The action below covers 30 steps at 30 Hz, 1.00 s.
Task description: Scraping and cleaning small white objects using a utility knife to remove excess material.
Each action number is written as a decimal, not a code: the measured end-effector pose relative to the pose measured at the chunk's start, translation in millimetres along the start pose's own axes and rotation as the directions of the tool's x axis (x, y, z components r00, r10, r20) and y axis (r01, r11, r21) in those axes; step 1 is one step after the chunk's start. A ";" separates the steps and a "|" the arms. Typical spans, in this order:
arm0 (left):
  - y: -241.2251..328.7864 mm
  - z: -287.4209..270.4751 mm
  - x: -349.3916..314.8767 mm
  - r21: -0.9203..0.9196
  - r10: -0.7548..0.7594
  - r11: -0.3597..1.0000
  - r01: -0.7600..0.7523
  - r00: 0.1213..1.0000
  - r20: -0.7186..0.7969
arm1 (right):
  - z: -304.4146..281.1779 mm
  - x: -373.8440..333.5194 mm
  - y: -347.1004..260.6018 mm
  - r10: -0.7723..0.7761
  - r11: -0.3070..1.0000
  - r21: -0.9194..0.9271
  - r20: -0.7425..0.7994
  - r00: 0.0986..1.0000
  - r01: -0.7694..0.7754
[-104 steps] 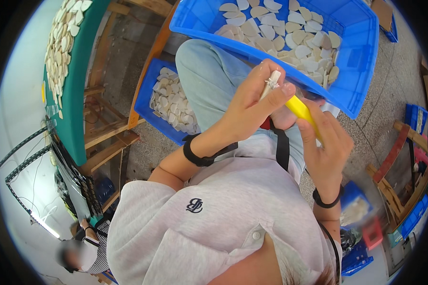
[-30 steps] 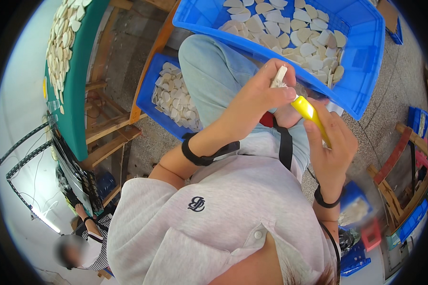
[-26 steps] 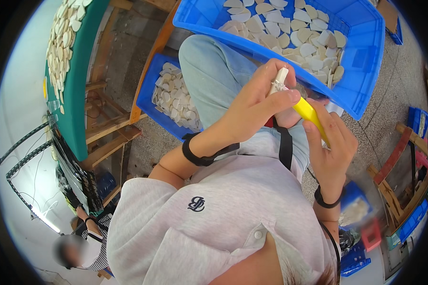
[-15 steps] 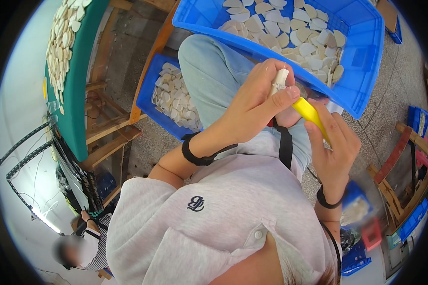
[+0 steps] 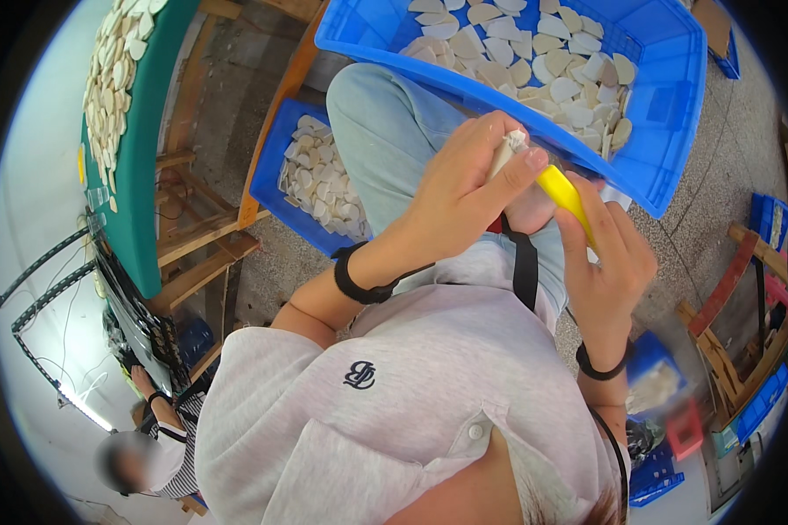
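My left hand (image 5: 464,179) is closed around a small white piece (image 5: 502,157), thumb along its near side. Rough white bits show at the piece's upper end. In my right hand (image 5: 611,267) a yellow-handled tool (image 5: 567,195) is pinched between thumb and fingers. Its front end lies against the left thumb, and its working tip is hidden there. Just beyond both hands stands a large blue crate (image 5: 665,131) holding many flat, half-round white and cream pieces (image 5: 562,87).
Beside my left knee sits a smaller blue bin (image 5: 267,188) of similar pieces. A green-topped table (image 5: 144,201) at the left bears more of them. Wooden frames (image 5: 718,350) stand at the right. Another person (image 5: 162,446) works at the lower left.
My right hand and the yellow-handled tool have shifted slightly left and down. The white piece has tilted in my left hand, its upper end lower. The other person's hand has moved.
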<state>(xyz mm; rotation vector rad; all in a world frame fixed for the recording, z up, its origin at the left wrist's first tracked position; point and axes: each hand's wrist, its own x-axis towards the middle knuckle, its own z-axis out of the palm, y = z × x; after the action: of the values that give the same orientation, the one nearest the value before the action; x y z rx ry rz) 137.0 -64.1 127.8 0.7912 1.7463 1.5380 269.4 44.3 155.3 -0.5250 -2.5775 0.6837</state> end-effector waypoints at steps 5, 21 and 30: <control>5.4 -13.1 8.1 -0.677 -0.262 0.602 0.423 0.906 0.333 | 2.5 -0.5 4.7 0.187 0.978 0.117 -0.124 0.975 -0.172; -2.2 -23.1 12.7 -0.790 -0.080 0.322 0.522 0.846 0.527 | -3.7 0.3 3.4 0.350 0.916 0.237 -0.078 0.934 -0.323; -1.4 -25.3 12.4 -0.803 -0.048 0.340 0.490 0.861 0.506 | -1.5 -0.8 5.1 0.339 0.920 0.233 -0.071 0.938 -0.315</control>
<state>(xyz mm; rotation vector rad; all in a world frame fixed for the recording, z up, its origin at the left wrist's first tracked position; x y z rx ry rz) 109.2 -69.2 127.4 0.1392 0.4314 1.6181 272.1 48.6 153.5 -0.9052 -2.2944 1.0066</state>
